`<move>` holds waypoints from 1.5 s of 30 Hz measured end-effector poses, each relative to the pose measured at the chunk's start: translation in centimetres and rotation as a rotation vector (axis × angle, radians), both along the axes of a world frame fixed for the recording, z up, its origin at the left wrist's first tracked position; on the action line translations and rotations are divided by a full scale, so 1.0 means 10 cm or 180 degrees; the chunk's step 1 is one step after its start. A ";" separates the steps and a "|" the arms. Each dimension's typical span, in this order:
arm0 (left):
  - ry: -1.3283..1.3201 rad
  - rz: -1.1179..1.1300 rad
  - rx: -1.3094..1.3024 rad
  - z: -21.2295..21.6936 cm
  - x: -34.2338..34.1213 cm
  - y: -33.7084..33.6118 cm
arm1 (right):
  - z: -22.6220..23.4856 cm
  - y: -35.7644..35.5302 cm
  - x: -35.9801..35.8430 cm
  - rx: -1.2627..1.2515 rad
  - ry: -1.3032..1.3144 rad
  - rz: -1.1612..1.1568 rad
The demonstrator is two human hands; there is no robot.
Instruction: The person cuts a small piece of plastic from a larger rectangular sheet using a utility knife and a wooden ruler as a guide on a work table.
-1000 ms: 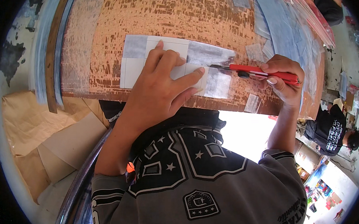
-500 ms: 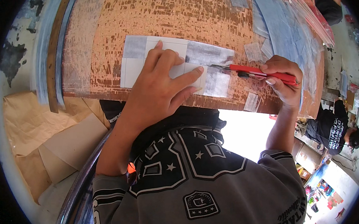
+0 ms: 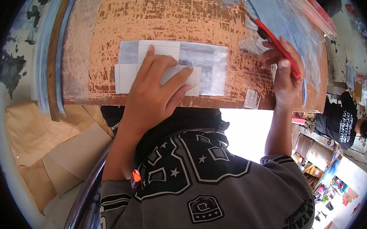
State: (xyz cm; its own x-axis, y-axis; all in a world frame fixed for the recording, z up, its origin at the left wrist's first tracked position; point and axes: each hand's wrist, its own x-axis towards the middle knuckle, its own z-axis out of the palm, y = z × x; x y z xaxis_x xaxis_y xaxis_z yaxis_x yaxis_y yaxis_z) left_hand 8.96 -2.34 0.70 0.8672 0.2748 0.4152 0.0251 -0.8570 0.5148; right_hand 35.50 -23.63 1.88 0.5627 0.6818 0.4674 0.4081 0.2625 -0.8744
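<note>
Our left hand lies spread over the white ruled card, fingers splayed, while our right hand wraps around a red cutter. The card sits near the front edge of the worktop, over a glossy grey sheet that shows past it on the right and at the upper left; we cannot tell whether the card is 1 piece or 2. To do this well, we should press evenly across the card, so that the layers do not slide against each other, and keep index finger and thumb back from its right edge, since they lie close to it. The cutter's blade points toward the far side, well apart from the sheet, which seems a safe way to carry it. To the right, clear scraps lie on the worktop; we would do best to keep them from slipping underneath, where a ridge could spoil the flatness. Farther out, a wooden strip runs along the left, and bluish film covers the far right.
</note>
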 end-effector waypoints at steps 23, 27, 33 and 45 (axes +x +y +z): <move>0.0186 0.1685 0.0684 0.09 -0.64 0.82 | -0.02 0.23 -0.11 -0.1406 -0.2282 -0.1024; 0.0260 0.1821 0.0630 0.04 -0.74 0.92 | 0.01 0.27 -0.13 -0.1571 -0.2307 -0.1096; 0.0269 0.1836 0.0629 -0.02 -0.76 0.93 | 0.00 0.30 -0.12 -0.1653 -0.2460 -0.1186; 0.0043 0.1732 0.0557 -0.06 -0.77 0.98 | -0.01 0.31 -0.12 -0.1961 -0.2338 -0.1179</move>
